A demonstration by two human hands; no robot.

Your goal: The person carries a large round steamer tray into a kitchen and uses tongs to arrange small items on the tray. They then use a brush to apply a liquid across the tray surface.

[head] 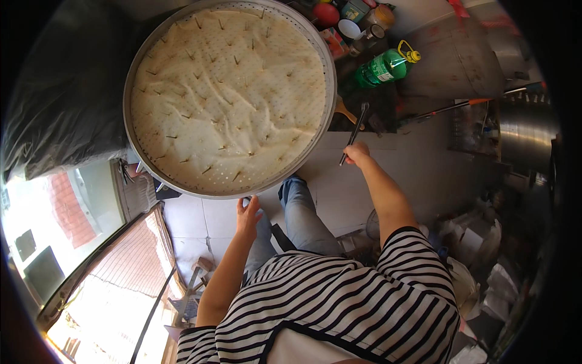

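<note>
A large round metal steamer tray [331, 91] with a perforated base stands before me. Over its base lies a wrinkled, pale cloth [236, 73], and many short thin stick-like pieces poke up from it. My left hand [248, 217] is just below the tray's near rim, thumb and fingers apart; whether it touches the rim is hard to tell. Well to the right of the tray, my right hand [357, 152] grips a long dark metal tool [359, 123] near its lower end. The tool points up and slightly right, its kind unclear.
Beyond the right hand are a wooden-handled utensil [346, 111] and a green plastic bottle [382, 68] with a yellow cap. Jars and a white bowl [349, 29] crowd behind. A long orange-gripped pole [477, 101] lies right; black plastic sheeting [68, 95] hangs left. Plastic bags [477, 239] are piled lower right.
</note>
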